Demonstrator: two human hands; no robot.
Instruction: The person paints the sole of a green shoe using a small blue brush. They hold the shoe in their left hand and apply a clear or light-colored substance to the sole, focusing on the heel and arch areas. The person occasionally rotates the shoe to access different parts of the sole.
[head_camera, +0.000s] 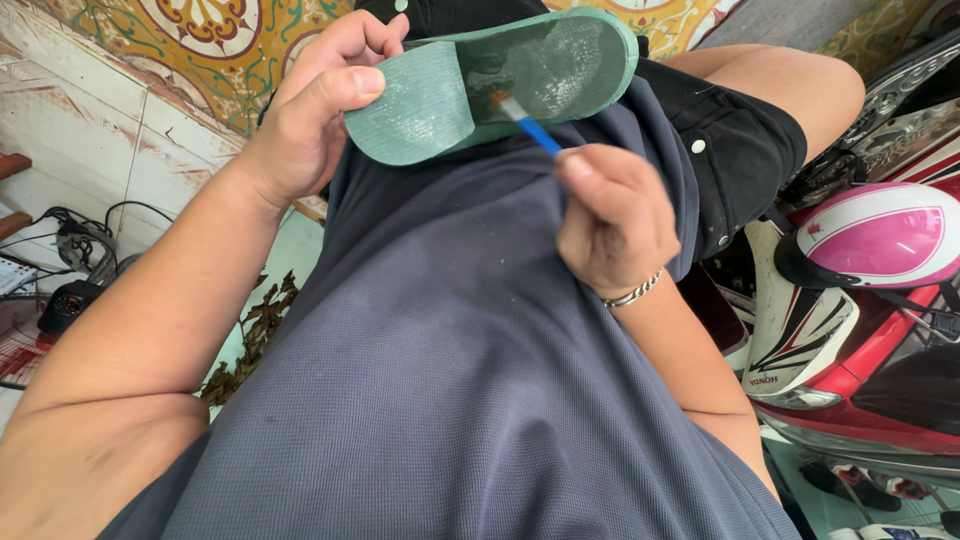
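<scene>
The right hand (615, 225) is closed in a fist, its fingers pinching the blue handle of a brush (525, 122). The handle runs up and to the left out of the fist, and its orange-tinted tip touches the sole (500, 80) near the middle.

The left hand (315, 115) grips the heel end of the sole, with the thumb pressed flat along its near edge and the remaining fingers curled over the far edge.

The sole is green, faces up and lies across the lap. Its long axis runs from left to right, rising slightly toward the right. A glossy patch covers its right half.

The left hand is in contact with the sole. The right hand stands just below it, and only the brush bridges the gap.

To the right stand a pink helmet (880, 235) and a motorbike (860, 370).
</scene>
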